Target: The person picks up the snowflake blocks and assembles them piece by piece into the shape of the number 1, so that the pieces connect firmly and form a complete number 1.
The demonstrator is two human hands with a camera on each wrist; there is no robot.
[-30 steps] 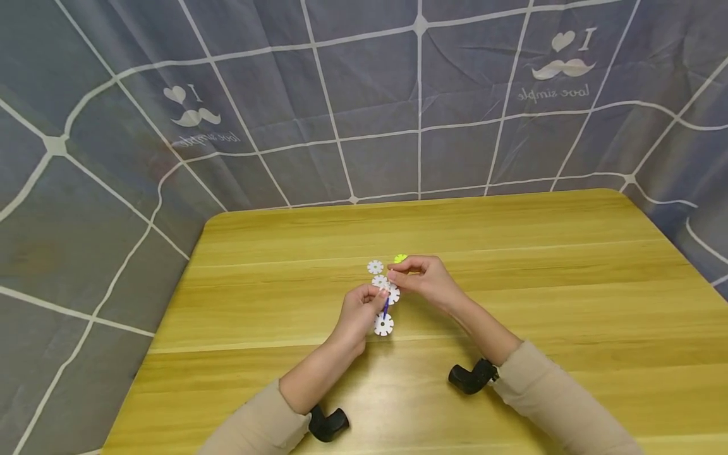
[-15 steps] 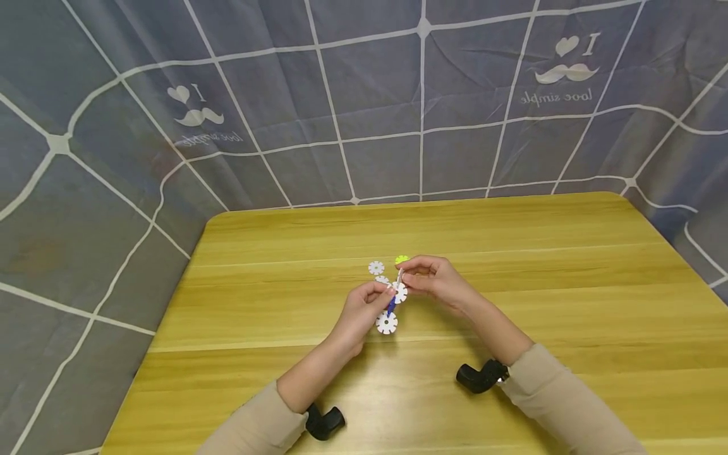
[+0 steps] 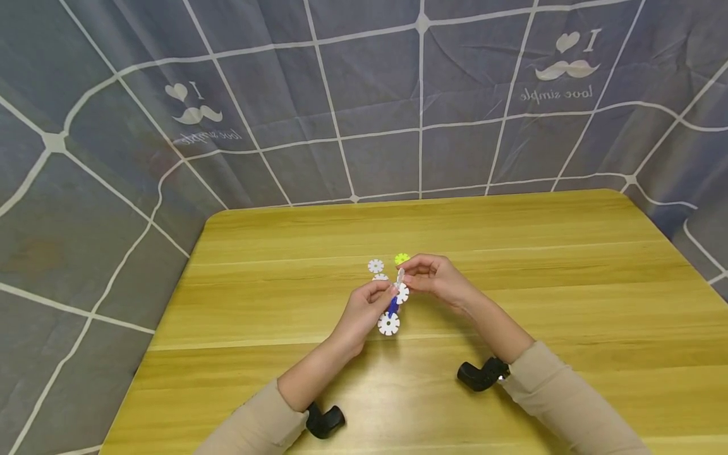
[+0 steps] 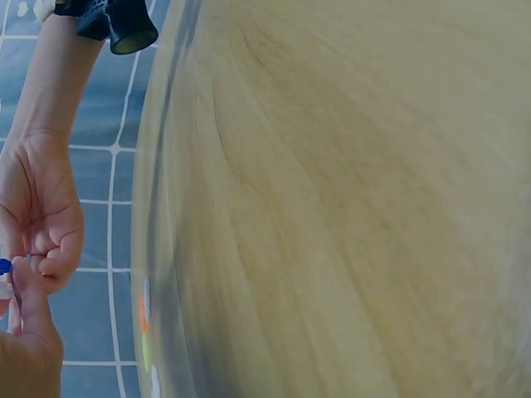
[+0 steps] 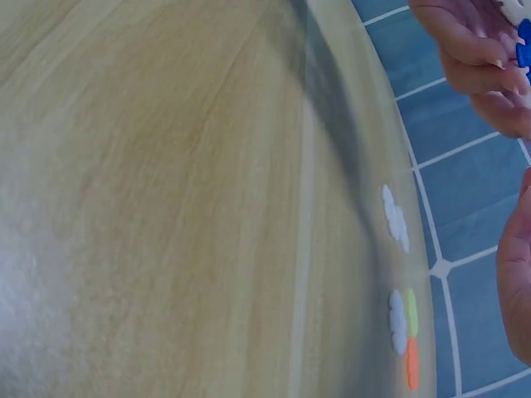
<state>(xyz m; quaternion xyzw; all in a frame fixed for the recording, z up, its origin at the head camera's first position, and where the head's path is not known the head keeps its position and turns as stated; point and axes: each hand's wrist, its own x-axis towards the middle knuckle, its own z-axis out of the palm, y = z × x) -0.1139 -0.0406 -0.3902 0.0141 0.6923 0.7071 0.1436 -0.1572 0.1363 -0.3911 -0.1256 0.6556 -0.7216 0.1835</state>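
Observation:
My left hand (image 3: 364, 311) grips a small joined build of snowflake discs between thumb and fingers. A blue disc (image 3: 394, 306) shows edge-on in the middle of it. One white disc (image 3: 389, 324) faces up at its near end, and another white disc (image 3: 402, 293) sits at its far right. With thumb and index finger, my right hand (image 3: 440, 282) pinches a white snowflake disc (image 3: 400, 276) standing on edge, its lower rim right at the build. In the right wrist view, the blue piece (image 5: 523, 46) shows at the left hand's fingers, partly cut off by the frame.
Beyond the hands lie loose discs: a yellow-green one (image 3: 401, 258), a white one (image 3: 375, 266) and another white one (image 3: 380, 277) partly behind the left hand. An orange disc (image 5: 412, 363) shows in the right wrist view. A grey curtain (image 3: 375, 107) borders the wooden table (image 3: 256, 284).
Both hands have shifted slightly right with the build. The white disc pinched by my right hand now shows upright on edge, and more of the blue disc is visible.

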